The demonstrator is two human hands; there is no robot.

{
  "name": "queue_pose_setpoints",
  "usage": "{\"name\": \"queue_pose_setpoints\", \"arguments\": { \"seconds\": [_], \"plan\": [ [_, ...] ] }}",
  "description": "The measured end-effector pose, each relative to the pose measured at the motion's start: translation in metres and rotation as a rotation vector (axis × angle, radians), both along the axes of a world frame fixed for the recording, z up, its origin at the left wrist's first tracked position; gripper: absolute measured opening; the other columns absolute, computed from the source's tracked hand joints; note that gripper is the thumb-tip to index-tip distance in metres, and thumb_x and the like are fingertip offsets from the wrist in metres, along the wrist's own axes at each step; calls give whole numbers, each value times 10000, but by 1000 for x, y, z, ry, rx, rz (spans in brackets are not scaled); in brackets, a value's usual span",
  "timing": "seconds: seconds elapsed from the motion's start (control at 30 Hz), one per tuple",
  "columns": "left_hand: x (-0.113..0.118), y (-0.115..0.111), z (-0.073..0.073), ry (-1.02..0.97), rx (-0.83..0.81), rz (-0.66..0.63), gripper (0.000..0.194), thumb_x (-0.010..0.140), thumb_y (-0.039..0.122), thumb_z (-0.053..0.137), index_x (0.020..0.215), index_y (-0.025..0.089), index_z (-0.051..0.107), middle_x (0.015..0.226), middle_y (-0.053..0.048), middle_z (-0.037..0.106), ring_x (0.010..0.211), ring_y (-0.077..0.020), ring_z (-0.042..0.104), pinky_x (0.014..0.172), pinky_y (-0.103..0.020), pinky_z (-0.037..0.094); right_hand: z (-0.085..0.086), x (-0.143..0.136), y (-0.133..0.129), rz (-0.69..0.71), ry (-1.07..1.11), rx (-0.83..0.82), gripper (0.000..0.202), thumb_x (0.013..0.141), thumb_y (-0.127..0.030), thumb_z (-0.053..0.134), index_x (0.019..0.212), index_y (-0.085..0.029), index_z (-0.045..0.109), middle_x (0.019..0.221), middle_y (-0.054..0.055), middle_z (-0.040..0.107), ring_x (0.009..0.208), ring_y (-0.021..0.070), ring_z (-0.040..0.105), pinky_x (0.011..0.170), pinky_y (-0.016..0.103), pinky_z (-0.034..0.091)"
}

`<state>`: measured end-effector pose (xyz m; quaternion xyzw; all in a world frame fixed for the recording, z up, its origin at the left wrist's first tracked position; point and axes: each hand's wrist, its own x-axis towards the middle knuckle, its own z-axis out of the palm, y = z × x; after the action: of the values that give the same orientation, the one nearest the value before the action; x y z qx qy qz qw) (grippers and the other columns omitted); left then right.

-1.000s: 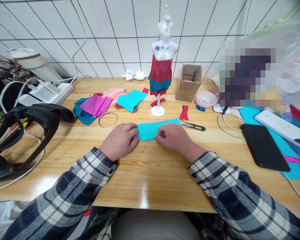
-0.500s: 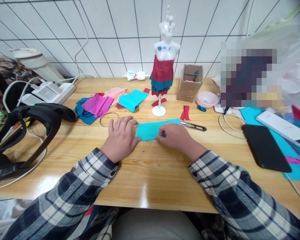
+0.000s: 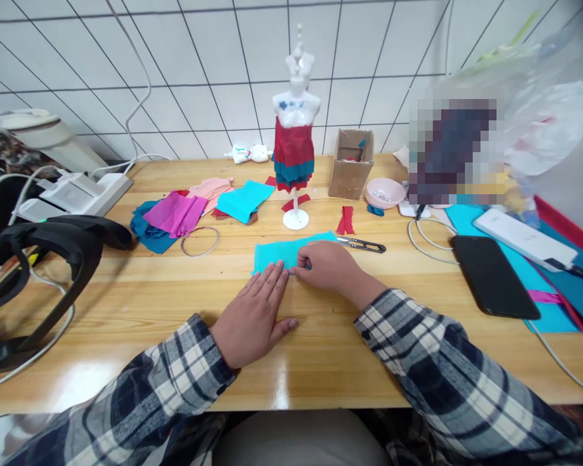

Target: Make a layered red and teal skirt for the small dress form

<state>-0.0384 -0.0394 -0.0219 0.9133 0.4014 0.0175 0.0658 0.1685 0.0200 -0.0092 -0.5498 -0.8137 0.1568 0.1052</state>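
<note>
A bright turquoise piece of cloth (image 3: 273,254) lies flat on the wooden table in front of me. Fingers stretched out, my left hand (image 3: 257,314) rests palm down with its fingertips on the cloth's near edge. My right hand (image 3: 333,266) is curled over the cloth's right part, thumb and forefinger pinching its near edge; the palm side is hidden. Just beyond the right hand lie small thread snips (image 3: 364,244), their tips beside the cloth. Behind the cloth stands a white doll-sized dress form (image 3: 297,110) wearing a layered red and teal skirt (image 3: 294,145).
Magenta cloth (image 3: 177,213), teal, peach and turquoise scraps lie at the left back, near a wire ring (image 3: 200,241). A cardboard box (image 3: 350,171) and pink bowl (image 3: 385,193) stand at the right back. A black phone (image 3: 495,275) lies right; a black headset frame (image 3: 53,278) sits left.
My left hand has moved from the cloth's left edge to its near edge, its fingers now lying on it. The right hand keeps its pinch. The view has shifted slightly.
</note>
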Motion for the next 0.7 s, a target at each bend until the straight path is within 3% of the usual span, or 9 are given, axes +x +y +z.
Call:
{"name": "queue_pose_setpoints", "arguments": {
  "seconds": [0.2, 0.4, 0.57, 0.7],
  "plan": [
    [-2, -1, 3, 20, 47, 36, 878, 901, 653, 412, 1536, 74, 231, 1593, -241, 213, 1477, -361, 240, 1140, -577, 303, 2, 18, -6, 25, 59, 48, 152, 817, -371, 682, 819, -219, 680, 821, 2, 673, 799, 169, 572, 744, 306, 324],
    [2, -3, 7, 71, 79, 68, 766, 932, 630, 356, 1517, 137, 318, 1570, -227, 289, 1432, -417, 316, 1093, -762, 132, -1, 26, -7, 45, 103, 34, 105, 799, -322, 701, 834, -225, 686, 805, -14, 655, 813, 168, 571, 787, 313, 329],
    [-1, -5, 5, 71, 114, 104, 857, 918, 661, 335, 1539, 81, 232, 1576, -264, 238, 1443, -435, 279, 1051, -764, 222, -2, 29, -6, 62, 107, 41, 128, 794, -320, 721, 864, -218, 687, 817, -13, 642, 799, 158, 560, 772, 302, 327],
    [-3, -8, 3, 92, 115, 120, 811, 931, 639, 329, 1532, 99, 262, 1573, -254, 259, 1440, -423, 294, 1056, -758, 221, -3, 30, -4, 71, 124, 7, 132, 797, -314, 720, 875, -213, 683, 804, -14, 632, 767, 146, 543, 731, 283, 327]
  ]
}}
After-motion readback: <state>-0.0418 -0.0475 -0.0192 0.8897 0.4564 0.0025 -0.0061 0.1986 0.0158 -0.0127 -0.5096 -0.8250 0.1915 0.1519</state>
